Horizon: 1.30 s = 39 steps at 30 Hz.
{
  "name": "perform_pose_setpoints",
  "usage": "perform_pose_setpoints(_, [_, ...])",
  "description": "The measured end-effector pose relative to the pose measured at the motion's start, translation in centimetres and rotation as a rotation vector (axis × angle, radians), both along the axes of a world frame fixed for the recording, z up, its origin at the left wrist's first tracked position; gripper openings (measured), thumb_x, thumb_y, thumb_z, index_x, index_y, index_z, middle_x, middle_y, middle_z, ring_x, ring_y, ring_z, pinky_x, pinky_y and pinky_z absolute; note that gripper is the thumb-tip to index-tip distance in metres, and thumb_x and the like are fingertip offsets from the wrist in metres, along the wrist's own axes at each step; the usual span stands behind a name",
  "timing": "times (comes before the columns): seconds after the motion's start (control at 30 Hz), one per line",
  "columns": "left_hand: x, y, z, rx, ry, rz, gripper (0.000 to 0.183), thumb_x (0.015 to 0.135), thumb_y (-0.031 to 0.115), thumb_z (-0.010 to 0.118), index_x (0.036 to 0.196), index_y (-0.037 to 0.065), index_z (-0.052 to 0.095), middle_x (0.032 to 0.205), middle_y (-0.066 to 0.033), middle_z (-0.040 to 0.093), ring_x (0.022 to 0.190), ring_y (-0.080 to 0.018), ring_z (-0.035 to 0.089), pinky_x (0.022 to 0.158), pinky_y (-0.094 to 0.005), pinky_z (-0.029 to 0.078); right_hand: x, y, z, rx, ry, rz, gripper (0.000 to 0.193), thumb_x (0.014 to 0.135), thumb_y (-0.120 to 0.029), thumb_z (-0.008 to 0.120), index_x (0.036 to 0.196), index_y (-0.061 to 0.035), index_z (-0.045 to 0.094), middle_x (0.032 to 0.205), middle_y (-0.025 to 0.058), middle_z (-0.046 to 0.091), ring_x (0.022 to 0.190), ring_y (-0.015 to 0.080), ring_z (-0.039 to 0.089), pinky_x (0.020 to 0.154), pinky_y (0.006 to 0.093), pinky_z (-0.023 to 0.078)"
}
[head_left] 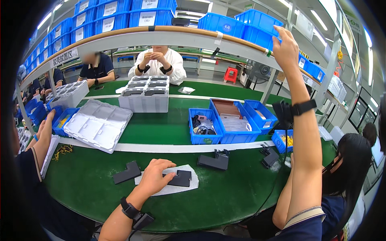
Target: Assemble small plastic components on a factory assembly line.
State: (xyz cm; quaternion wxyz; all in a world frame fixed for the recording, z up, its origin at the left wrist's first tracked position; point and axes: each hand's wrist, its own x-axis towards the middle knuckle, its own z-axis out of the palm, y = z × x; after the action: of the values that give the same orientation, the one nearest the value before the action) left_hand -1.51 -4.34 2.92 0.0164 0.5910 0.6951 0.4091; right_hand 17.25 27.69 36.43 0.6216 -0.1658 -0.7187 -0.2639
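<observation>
My left hand point(156, 176) rests at the edge of a flat black plastic part point(183, 179), thumb and fingers apart. Under that part lies a piece of white sheet point(194, 185) on the green table. Just left of the hand is a black L-shaped plastic part point(127, 172). Raised high on the right, my right hand point(286, 50) has its fingers stretched upward beside the shelf's blue bins point(261, 32). Nothing shows in its grasp. Black bands with small devices are strapped to both wrists.
Two more black parts point(214, 161) point(270, 156) lie to the right. Beyond a white strip stand blue bins point(206, 139), a white tray point(98, 122) and stacked trays point(144, 105). Yellow pieces point(62, 152) lie left. Co-workers sit on both sides and opposite; a shelf point(189, 37) crosses overhead.
</observation>
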Motion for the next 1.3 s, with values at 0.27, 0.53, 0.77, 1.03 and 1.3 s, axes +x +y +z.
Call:
perform_pose_setpoints(0.27, [-0.9,-0.6,-0.9,-0.021,-0.101,0.046,0.024,0.077,0.015,0.067,0.099,0.005,0.067,0.102,-0.0102,0.065,0.096,-0.0299,0.057,0.085,-0.0385,0.046,-1.4,5.0,5.3,-0.274,-0.122,-0.186,0.076,0.075,0.004,0.046,0.145,-0.0194,0.028,0.148,0.0211,0.025,0.135,0.0344,0.030,0.107,0.0384,0.031])
perform_pose_setpoints(0.53, [-0.9,-0.8,-0.4,0.065,-0.076,0.027,0.022,0.076,0.013,0.068,0.097,0.006,0.067,0.102,-0.0095,0.065,0.094,-0.0289,0.058,0.083,-0.0373,0.048,-0.8,7.6,7.0,-0.236,-0.212,-0.205,0.065,0.073,0.002,0.046,0.137,-0.0126,0.043,0.138,0.0176,0.043,0.129,0.0316,0.038,0.107,0.0359,0.033])
perform_pose_setpoints(0.77, [-1.2,-0.8,-0.4,0.084,-0.070,0.029,0.022,0.076,0.012,0.069,0.097,0.005,0.068,0.101,-0.0092,0.066,0.093,-0.0288,0.059,0.082,-0.0372,0.048,-1.4,4.8,7.9,-0.480,-0.126,-0.234,0.056,0.076,-0.004,0.048,0.131,-0.0146,0.052,0.135,0.0164,0.047,0.126,0.0296,0.043,0.105,0.0348,0.036])
perform_pose_setpoints(1.03, [-1.3,-0.8,-0.9,0.057,-0.102,0.032,0.021,0.077,0.013,0.069,0.098,0.007,0.069,0.100,-0.0085,0.067,0.092,-0.0253,0.061,0.074,-0.0338,0.051,-1.7,8.7,9.1,-0.060,-0.218,-0.246,0.036,0.087,-0.017,0.055,0.123,-0.0189,0.058,0.118,0.0145,0.060,0.111,0.0321,0.055,0.095,0.0390,0.043])
perform_pose_setpoints(1.3, [-1.1,-0.8,-0.8,0.056,-0.083,0.036,0.022,0.076,0.013,0.070,0.097,0.008,0.069,0.099,-0.0079,0.067,0.092,-0.0246,0.061,0.074,-0.0340,0.051,-3.0,7.7,8.3,-0.190,-0.023,-0.187,0.025,0.087,-0.022,0.056,0.107,-0.0152,0.067,0.103,0.0131,0.066,0.099,0.0328,0.060,0.088,0.0401,0.046])
